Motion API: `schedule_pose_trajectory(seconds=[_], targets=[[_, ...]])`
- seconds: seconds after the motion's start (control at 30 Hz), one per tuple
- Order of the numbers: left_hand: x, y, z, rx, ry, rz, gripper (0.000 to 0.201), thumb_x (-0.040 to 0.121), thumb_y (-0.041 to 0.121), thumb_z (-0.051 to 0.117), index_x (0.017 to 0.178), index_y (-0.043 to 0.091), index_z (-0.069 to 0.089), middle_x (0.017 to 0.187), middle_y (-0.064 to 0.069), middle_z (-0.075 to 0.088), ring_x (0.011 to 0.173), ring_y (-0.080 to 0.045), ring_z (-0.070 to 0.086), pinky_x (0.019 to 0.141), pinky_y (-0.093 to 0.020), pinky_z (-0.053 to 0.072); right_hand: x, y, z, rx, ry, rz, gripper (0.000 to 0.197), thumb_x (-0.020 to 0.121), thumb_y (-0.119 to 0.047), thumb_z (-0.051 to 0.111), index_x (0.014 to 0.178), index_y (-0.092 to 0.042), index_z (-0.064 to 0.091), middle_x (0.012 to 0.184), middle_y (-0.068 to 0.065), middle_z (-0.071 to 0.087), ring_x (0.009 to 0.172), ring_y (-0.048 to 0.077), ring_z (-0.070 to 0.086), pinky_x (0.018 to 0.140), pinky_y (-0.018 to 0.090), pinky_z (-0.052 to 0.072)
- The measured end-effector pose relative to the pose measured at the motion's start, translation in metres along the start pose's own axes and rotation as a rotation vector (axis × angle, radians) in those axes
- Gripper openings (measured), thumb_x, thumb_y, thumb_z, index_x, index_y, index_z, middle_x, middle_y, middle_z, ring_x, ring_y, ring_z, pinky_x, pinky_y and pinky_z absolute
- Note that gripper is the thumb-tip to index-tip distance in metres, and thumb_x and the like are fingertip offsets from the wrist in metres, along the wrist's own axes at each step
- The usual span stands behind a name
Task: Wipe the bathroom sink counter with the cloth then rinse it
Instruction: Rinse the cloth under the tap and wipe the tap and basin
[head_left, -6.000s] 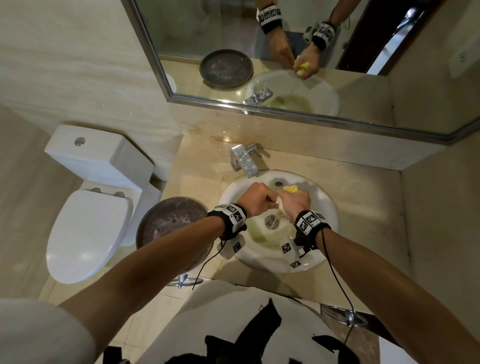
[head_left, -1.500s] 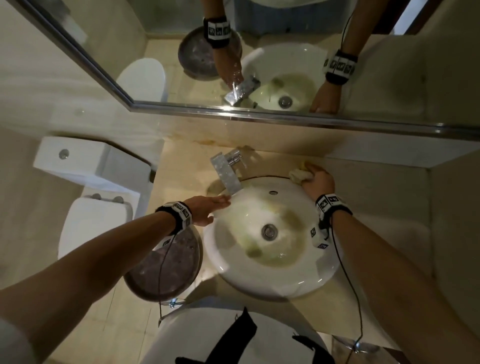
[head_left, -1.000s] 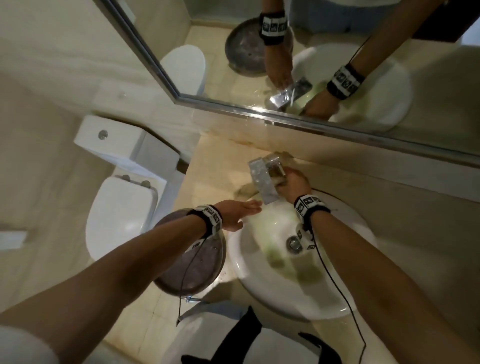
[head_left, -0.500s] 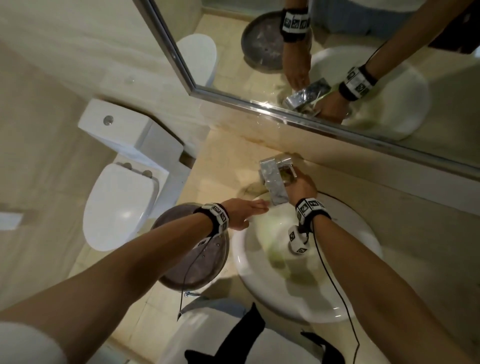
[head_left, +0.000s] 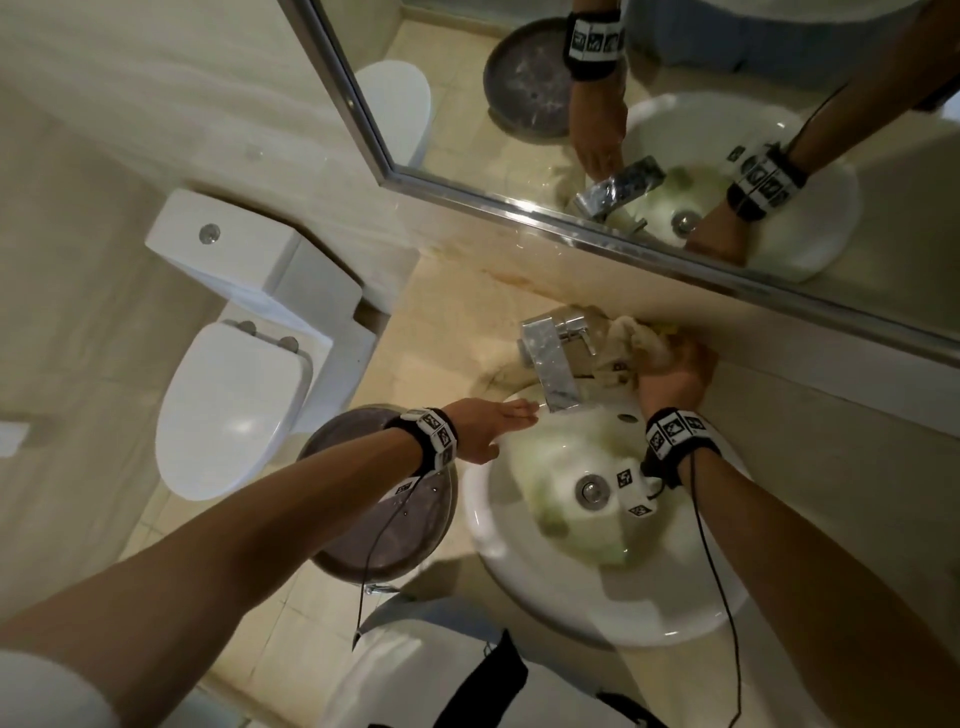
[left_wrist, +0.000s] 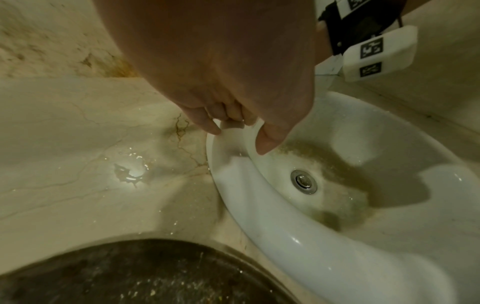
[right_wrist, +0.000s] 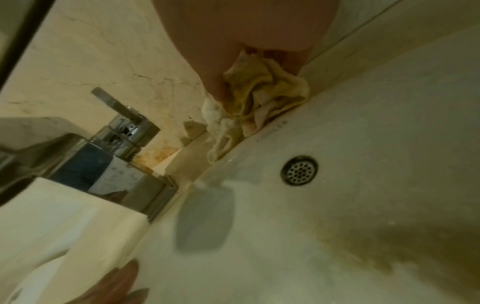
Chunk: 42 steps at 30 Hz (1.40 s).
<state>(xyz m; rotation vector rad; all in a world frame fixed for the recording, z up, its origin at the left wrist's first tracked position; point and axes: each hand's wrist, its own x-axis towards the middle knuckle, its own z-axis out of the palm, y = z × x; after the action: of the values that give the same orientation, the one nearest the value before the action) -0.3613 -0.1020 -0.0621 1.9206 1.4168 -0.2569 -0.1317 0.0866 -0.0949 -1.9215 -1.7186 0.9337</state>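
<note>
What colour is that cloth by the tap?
Pale yellow crumpled cloth with brownish stains, clearest in the right wrist view.

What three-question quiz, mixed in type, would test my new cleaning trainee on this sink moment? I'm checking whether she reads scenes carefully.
1. True or false: the right hand holds the cloth on the counter behind the sink.
2. The left hand rests on: A) the faucet B) the sink rim C) the toilet.
3. Fill in: left of the sink sits a dark round ___.

Key: 1 true; 2 B; 3 basin.
</note>
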Motion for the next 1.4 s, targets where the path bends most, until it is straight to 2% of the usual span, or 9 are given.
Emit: schedule_pose_trajectory(seconds=[0.13, 0.23, 0.43, 0.63, 0.83, 0.93, 1.07, 1.3, 1.4], targets=[[0.000, -0.005, 0.002, -0.013, 0.017, 0.029, 0.080, 0.087, 0.014, 0.056, 0.158, 0.021, 0.018, 0.166, 0.007, 0.006, 0.151, -0.006, 0.008, 0.108, -0.031, 0.038, 0.001, -0.012, 0.015, 0.071, -0.067, -0.116, 0.030, 0.079, -0.037, 0.072, 0.097, -0.013, 0.071, 0.096, 0.009, 0.071, 0.087, 0.027, 0.065, 0.075, 0.026, 0.043], [0.002, -0.009, 0.006, -0.003, 0.013, 0.037, 0.081, 0.087, 0.015, 0.054, 0.158, 0.022, 0.016, 0.166, 0.008, 0.004, 0.151, -0.006, 0.008, 0.106, -0.032, 0.043, 0.012, -0.029, 0.015, -0.082, -0.352, -0.094, 0.026, 0.086, -0.048, 0.063, 0.082, -0.023, 0.070, 0.081, -0.002, 0.069, 0.076, 0.022, 0.065, 0.065, 0.022, 0.041], [0.001, -0.014, 0.010, -0.007, 0.025, 0.053, 0.082, 0.087, 0.014, 0.053, 0.158, 0.025, 0.014, 0.166, 0.011, 0.002, 0.151, -0.004, 0.006, 0.101, -0.030, 0.044, 0.022, -0.045, 0.013, 0.032, -0.791, -0.152, 0.049, 0.090, -0.015, 0.073, 0.134, -0.033, 0.063, 0.132, -0.007, 0.064, 0.119, 0.014, 0.058, 0.103, 0.029, 0.044], [-0.003, -0.018, -0.002, -0.068, 0.081, 0.013, 0.071, 0.090, 0.012, 0.053, 0.154, 0.030, 0.029, 0.162, 0.013, 0.022, 0.142, -0.012, 0.037, 0.105, -0.037, 0.046, 0.014, -0.052, 0.008, 0.069, -0.818, -0.131, 0.058, 0.092, -0.003, 0.066, 0.139, -0.036, 0.058, 0.138, -0.005, 0.059, 0.124, 0.016, 0.054, 0.103, 0.030, 0.044], [-0.005, -0.050, -0.076, -0.016, 0.428, -0.225, 0.049, 0.093, 0.008, 0.048, 0.141, 0.019, 0.048, 0.139, -0.008, 0.056, 0.116, -0.028, 0.060, 0.088, -0.043, 0.056, 0.004, -0.059, -0.021, -0.065, -0.486, -0.030, 0.036, 0.088, -0.004, 0.056, 0.119, -0.018, 0.069, 0.119, 0.009, 0.068, 0.110, 0.030, 0.062, 0.087, 0.027, 0.045], [0.014, -0.054, -0.106, 0.034, 0.462, -0.197, 0.052, 0.095, 0.005, 0.047, 0.145, 0.014, 0.042, 0.144, -0.013, 0.052, 0.118, -0.033, 0.059, 0.089, -0.043, 0.055, 0.002, -0.066, -0.027, -0.007, -0.759, 0.205, 0.031, 0.096, -0.035, 0.060, 0.117, -0.012, 0.065, 0.115, 0.010, 0.065, 0.108, 0.030, 0.060, 0.089, 0.033, 0.045], [0.048, -0.055, -0.125, 0.057, 0.380, -0.108, 0.065, 0.091, 0.005, 0.037, 0.152, 0.028, 0.030, 0.156, -0.003, 0.039, 0.132, -0.029, 0.049, 0.104, -0.043, 0.047, 0.005, -0.077, -0.015, 0.449, -0.979, 0.351, 0.049, 0.107, -0.034, 0.030, 0.148, -0.011, 0.042, 0.151, 0.002, 0.047, 0.138, 0.018, 0.043, 0.119, 0.033, 0.026], [0.067, -0.061, -0.121, 0.057, 0.362, -0.034, 0.076, 0.091, -0.009, 0.044, 0.154, 0.032, 0.030, 0.160, 0.005, 0.030, 0.143, -0.019, 0.035, 0.115, -0.029, 0.030, 0.018, -0.088, 0.008, 0.513, -0.870, 0.325, 0.049, 0.111, -0.036, 0.016, 0.143, -0.016, 0.046, 0.153, 0.011, 0.045, 0.118, 0.015, 0.056, 0.108, 0.031, 0.036], [0.071, -0.075, -0.115, 0.096, 0.314, 0.070, 0.068, 0.094, -0.004, 0.043, 0.154, 0.026, 0.031, 0.160, 0.003, 0.031, 0.147, -0.019, 0.028, 0.120, -0.035, 0.028, 0.024, -0.075, 0.002, 0.477, -0.879, 0.304, 0.055, 0.110, -0.041, 0.015, 0.149, -0.013, 0.042, 0.148, 0.005, 0.050, 0.135, 0.019, 0.048, 0.117, 0.033, 0.030]])
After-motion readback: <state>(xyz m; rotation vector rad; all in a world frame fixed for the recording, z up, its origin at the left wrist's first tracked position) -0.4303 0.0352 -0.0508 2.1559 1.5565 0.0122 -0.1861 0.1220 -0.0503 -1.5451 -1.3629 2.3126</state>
